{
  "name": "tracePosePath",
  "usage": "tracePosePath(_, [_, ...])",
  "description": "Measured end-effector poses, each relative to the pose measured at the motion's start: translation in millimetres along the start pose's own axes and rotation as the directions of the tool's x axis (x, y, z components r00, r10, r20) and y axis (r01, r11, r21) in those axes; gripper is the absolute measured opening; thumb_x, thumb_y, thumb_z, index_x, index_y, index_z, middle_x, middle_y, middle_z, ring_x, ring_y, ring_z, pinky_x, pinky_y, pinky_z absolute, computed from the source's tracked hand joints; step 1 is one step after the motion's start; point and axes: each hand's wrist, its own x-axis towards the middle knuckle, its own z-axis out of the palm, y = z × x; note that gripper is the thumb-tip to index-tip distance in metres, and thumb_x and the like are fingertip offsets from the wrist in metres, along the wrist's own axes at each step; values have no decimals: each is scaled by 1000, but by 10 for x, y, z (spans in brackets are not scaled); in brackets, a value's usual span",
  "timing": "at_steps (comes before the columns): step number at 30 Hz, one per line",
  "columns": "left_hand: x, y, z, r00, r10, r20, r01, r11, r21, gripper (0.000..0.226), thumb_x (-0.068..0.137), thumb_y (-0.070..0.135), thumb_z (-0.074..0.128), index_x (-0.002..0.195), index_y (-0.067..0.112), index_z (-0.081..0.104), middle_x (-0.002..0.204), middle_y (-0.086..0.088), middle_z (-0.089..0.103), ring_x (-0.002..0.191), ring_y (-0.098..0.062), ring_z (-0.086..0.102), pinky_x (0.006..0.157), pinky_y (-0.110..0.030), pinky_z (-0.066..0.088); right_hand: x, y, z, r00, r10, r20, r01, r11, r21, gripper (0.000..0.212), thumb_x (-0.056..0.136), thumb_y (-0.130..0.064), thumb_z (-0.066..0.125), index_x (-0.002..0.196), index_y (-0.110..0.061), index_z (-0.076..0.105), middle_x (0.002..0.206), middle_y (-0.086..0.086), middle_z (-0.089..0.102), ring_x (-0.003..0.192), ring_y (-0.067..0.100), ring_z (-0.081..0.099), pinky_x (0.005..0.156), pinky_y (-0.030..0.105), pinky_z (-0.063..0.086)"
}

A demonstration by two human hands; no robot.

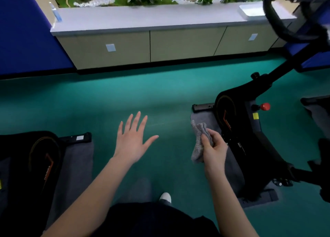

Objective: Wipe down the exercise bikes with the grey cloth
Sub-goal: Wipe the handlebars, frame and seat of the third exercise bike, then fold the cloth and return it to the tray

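Note:
A black exercise bike (pixel 250 129) stands on the right, its frame rising to curved handlebars (pixel 275 19) at the top right. A second black bike (pixel 35 158) fills the lower left. My right hand (pixel 214 151) grips a crumpled grey cloth (pixel 199 140) just left of the right bike's flywheel housing, close to it but apart. My left hand (pixel 133 140) hovers over the green floor between the bikes, fingers spread, holding nothing.
Each bike rests on a grey mat (pixel 76 162). A low cabinet (pixel 151 44) with a pale counter runs along the far wall, a spray bottle (pixel 56 13) at its left end and a white tray (pixel 251 12) at its right. Green floor (pixel 107 97) lies between.

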Motion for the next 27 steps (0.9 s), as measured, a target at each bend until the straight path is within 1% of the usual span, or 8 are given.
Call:
tracePosePath(4, [598,-100,-76,999,-49,-23,48,998,-30,85,80,75,5,150,26,1,159,1,-9,145,-20,-7,117,-47,3,604,-87,394,996,-24,88,27,999,-26,20,88,4,58,93,-15,62,92,5,66,86,14,60,78,21,47])
tracePosePath(9, [1627,-303,-203,994,-83,-73,77,994,-81,86,80,74,7,150,25,10,159,0,-4,145,-22,-2,117,-47,7,1459,-275,1073,989,-51,137,52,999,-4,19,87,6,57,97,-9,63,93,8,65,85,14,58,77,21,47])
tracePosePath(12, [2324,-435,-362,994,-81,-71,75,994,-83,88,77,75,2,149,25,11,159,0,-2,145,-22,1,117,-46,9,1983,-428,1482,990,-31,141,30,1000,8,19,88,5,58,95,-12,63,90,4,66,83,12,58,73,18,47])
tracePosePath(17, [3376,-598,-654,997,-23,-74,18,998,-68,88,78,74,3,149,24,13,159,-1,2,144,-23,6,116,-46,13,2772,-668,1999,997,-22,74,18,998,57,28,88,5,58,87,-22,63,87,1,65,80,11,58,75,24,47])
tracePosePath(19, [3721,-633,-733,997,-8,-74,1,996,-86,84,81,72,10,149,23,16,159,-2,4,144,-24,6,116,-46,12,3042,-723,2107,999,-3,48,0,998,69,27,88,5,58,88,-21,63,87,4,65,79,11,58,73,27,46])
tracePosePath(22, [4172,-622,-799,998,7,-67,-14,995,-95,79,85,70,20,149,23,18,159,-2,6,144,-24,7,116,-46,11,3464,-769,2166,1000,-5,-7,5,998,69,25,88,4,58,89,-21,63,87,3,65,75,3,59,71,17,47])
tracePosePath(25, [4641,-529,-814,999,31,-37,-34,997,-76,79,85,70,20,149,23,17,159,-2,4,145,-24,6,116,-46,10,3950,-786,2187,997,13,-76,-7,997,76,19,88,5,58,93,-13,63,89,7,64,76,7,58,74,21,47])
tracePosePath(27, [4976,-423,-817,999,46,-21,-47,998,-51,79,85,70,18,149,24,14,159,0,1,145,-23,4,116,-45,9,4305,-797,2207,994,19,-105,-10,996,85,18,88,6,57,94,-10,62,86,5,63,72,1,58,71,17,47])
